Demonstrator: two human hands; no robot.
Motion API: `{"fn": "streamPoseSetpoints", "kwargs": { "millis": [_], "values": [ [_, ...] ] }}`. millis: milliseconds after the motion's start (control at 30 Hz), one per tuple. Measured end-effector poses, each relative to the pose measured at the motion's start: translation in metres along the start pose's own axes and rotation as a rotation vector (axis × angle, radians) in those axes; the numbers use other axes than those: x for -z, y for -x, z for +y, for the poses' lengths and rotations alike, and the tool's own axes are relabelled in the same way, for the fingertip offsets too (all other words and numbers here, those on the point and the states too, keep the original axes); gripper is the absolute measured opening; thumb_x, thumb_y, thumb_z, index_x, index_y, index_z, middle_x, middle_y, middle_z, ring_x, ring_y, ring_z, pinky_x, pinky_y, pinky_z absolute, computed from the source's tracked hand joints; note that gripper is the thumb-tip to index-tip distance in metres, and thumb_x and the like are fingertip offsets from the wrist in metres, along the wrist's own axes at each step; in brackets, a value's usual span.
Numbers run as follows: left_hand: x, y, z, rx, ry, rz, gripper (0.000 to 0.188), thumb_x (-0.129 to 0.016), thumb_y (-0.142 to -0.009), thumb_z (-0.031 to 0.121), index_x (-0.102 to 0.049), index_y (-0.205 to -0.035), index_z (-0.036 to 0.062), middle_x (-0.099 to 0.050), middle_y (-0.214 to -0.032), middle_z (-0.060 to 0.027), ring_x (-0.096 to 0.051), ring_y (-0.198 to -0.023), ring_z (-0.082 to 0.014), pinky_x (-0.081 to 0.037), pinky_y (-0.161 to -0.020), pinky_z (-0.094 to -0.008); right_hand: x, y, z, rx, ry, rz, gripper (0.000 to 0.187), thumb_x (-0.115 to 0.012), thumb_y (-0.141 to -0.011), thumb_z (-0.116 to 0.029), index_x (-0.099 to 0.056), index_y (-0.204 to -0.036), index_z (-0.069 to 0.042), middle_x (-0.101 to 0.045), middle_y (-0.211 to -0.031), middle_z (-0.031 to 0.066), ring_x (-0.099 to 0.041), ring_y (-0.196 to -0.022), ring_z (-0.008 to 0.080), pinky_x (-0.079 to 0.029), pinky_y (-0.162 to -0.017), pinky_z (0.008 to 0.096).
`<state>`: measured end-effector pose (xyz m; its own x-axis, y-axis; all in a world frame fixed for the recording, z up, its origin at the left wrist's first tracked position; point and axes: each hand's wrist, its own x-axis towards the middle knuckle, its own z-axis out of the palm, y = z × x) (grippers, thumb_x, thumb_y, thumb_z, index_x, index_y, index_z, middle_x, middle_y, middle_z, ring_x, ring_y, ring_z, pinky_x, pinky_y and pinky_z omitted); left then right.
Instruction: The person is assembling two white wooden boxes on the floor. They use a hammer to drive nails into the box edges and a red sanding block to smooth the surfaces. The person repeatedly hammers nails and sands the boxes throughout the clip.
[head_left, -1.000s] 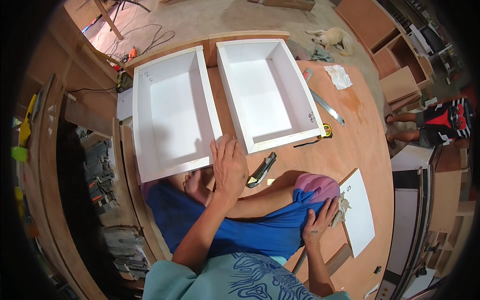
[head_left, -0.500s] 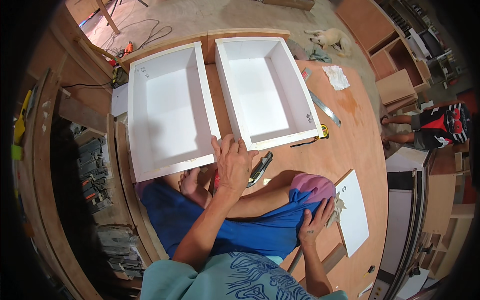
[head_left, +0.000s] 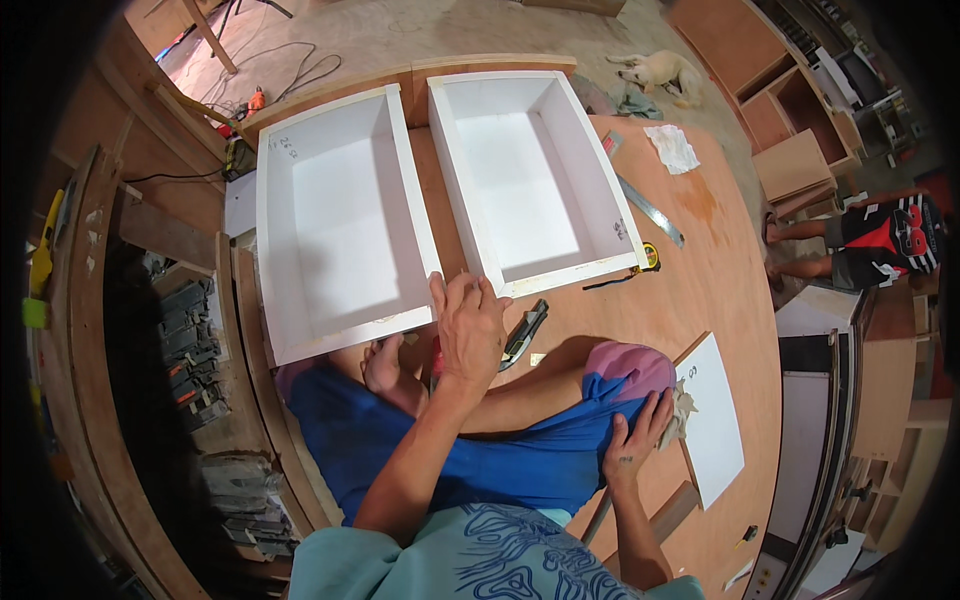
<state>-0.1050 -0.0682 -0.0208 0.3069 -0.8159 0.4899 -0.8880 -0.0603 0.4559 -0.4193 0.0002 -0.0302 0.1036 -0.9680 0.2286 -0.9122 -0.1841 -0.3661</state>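
My left hand [head_left: 472, 328] rests at the near corners of two white open-topped boxes, its fingers extended across the gap between them. The left box [head_left: 345, 335] lies partly over my lap, and the right box [head_left: 570, 272] stands beside it, both with raw-edged rims and handwritten marks inside. Spread on my right knee, over blue shorts, is my right hand [head_left: 638, 440], with a crumpled greyish cloth [head_left: 680, 418] just past its fingers. A black utility knife [head_left: 525, 332] lies on the wooden surface near my left hand. Something red beneath my left wrist is mostly hidden.
On the wooden worktop [head_left: 690, 285] lie a metal ruler [head_left: 650, 210], a yellow tape measure [head_left: 650, 258], a crumpled white paper [head_left: 672, 149] and a white panel [head_left: 715, 425]. A dog [head_left: 662, 74] lies on the floor beyond. Another person [head_left: 865, 240] stands at the right.
My hands and both boxes keep nearly the same places. The view has shifted very slightly, and the person at the right has moved a little.
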Motion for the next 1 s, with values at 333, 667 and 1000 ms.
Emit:
{"fn": "streamPoseSetpoints", "kwargs": {
  "millis": [333, 667, 1000],
  "values": [
    [0.000, 0.003, -0.005, -0.083, 0.022, -0.107, 0.011, -0.067, -0.085, 0.008, -0.076, -0.091, 0.0039, -0.069, -0.087, -0.0133, -0.060, -0.110, -0.0329, -0.030, -0.115, -0.0603, 0.003, 0.002, 0.008, -0.115, -0.158, 0.033, 0.077, -0.061, -0.100, -0.033, -0.026, -0.154, 0.010, -0.020, -0.163, 0.0318, -0.020, -0.151, 0.0480, -0.019, -0.123, 0.0500],
    [-0.011, 0.005, -0.001, -0.118, -0.053, -0.120, 0.019, -0.060, -0.100, 0.016, -0.072, -0.093, 0.0023, -0.069, -0.085, -0.0098, -0.061, -0.110, -0.0271, -0.031, -0.113, -0.0548, 0.040, 0.075, 0.035, -0.110, -0.251, -0.014, 0.048, -0.063, -0.099, -0.015, -0.051, -0.142, 0.002, -0.043, -0.151, 0.0265, -0.042, -0.139, 0.0442, -0.037, -0.115, 0.0451],
    [-0.003, -0.002, -0.001, -0.080, 0.103, 0.044, 0.013, -0.071, -0.087, 0.007, -0.073, -0.094, -0.0032, -0.068, -0.081, -0.0152, -0.062, -0.104, -0.0313, -0.033, -0.111, -0.0634, -0.001, 0.140, 0.085, -0.388, -0.119, -0.135, 0.040, -0.062, -0.098, -0.014, -0.054, -0.132, 0.007, -0.053, -0.116, 0.0237, -0.058, -0.102, 0.0375, -0.049, -0.090, 0.0441]
  ]
}}
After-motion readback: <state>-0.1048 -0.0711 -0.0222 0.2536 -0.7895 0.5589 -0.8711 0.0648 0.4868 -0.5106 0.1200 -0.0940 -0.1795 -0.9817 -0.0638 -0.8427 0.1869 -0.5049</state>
